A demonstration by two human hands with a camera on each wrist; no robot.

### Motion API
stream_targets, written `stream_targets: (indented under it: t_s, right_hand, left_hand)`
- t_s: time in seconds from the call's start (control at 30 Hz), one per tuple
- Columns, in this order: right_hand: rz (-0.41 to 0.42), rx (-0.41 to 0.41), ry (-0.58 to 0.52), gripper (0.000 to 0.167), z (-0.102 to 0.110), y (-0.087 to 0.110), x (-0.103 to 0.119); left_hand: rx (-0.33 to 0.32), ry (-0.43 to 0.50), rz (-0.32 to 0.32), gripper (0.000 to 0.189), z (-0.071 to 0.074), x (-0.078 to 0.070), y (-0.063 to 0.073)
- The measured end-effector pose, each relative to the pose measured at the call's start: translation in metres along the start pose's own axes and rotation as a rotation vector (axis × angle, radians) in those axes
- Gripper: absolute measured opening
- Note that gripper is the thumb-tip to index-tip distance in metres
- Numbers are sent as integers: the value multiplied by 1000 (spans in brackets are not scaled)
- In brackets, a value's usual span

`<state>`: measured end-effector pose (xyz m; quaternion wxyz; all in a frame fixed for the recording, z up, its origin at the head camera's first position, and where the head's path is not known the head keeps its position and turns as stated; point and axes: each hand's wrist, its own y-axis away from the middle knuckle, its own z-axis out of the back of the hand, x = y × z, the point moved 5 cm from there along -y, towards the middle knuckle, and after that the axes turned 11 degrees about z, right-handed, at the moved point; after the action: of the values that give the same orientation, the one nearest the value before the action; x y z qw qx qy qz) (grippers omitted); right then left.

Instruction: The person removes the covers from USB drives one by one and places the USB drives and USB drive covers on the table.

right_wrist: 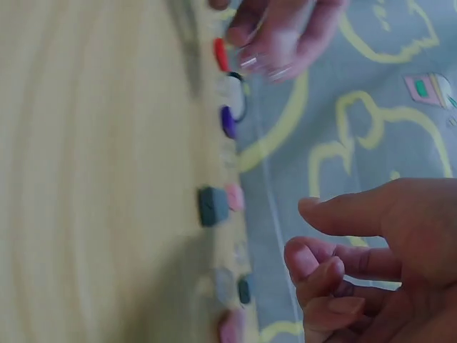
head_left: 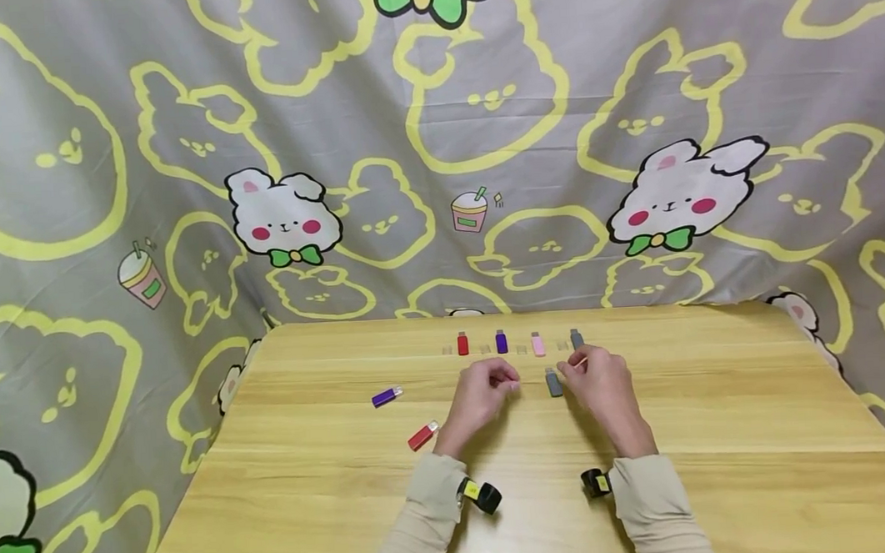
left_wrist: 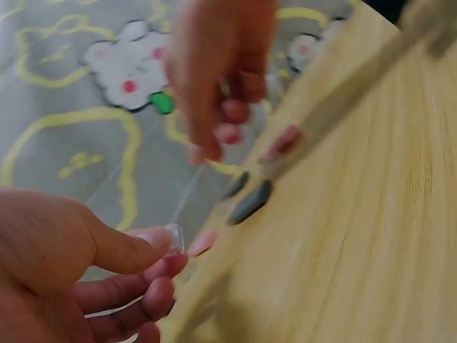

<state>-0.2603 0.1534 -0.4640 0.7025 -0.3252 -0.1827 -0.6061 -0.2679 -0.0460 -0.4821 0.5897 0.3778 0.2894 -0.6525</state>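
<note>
My left hand (head_left: 486, 391) pinches a small clear plastic cap (left_wrist: 176, 239) between thumb and forefinger, above the table. My right hand (head_left: 602, 385) hovers with nothing between its parted thumb and loosely bent fingers. Between the hands lies a grey USB stick (head_left: 554, 382) on the wood, apart from both. A back row holds a red USB stick (head_left: 463, 344), a purple one (head_left: 501, 342), a pink one (head_left: 538, 344) and another grey one (head_left: 577, 337), partly behind my right hand. In the right wrist view another pink USB stick (right_wrist: 230, 326) lies low in the picture, blurred.
Clear caps, such as one cap (head_left: 447, 350), lie between the back-row sticks. Left of my hands are a purple stick (head_left: 386, 396) and a red stick (head_left: 423, 435), metal plugs showing. A patterned curtain (head_left: 382, 271) stands behind the wooden table (head_left: 751, 427).
</note>
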Motion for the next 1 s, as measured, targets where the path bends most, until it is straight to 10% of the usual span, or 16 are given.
stream_targets:
  t_s: [0.27,0.67,1.0]
  right_hand:
    - [-15,-28,-38,22,20,3,-10]
    - [-14,-13,-71,21,22,0,-13]
    - [26,-10,-57,20,23,3,-8]
  left_hand:
    - [26,-230,-44,10,-25,-13,-18]
    - [-22,-317,-29,9,-34,-13,-24]
    - [13,-62,-45,12,-1,-8,-16]
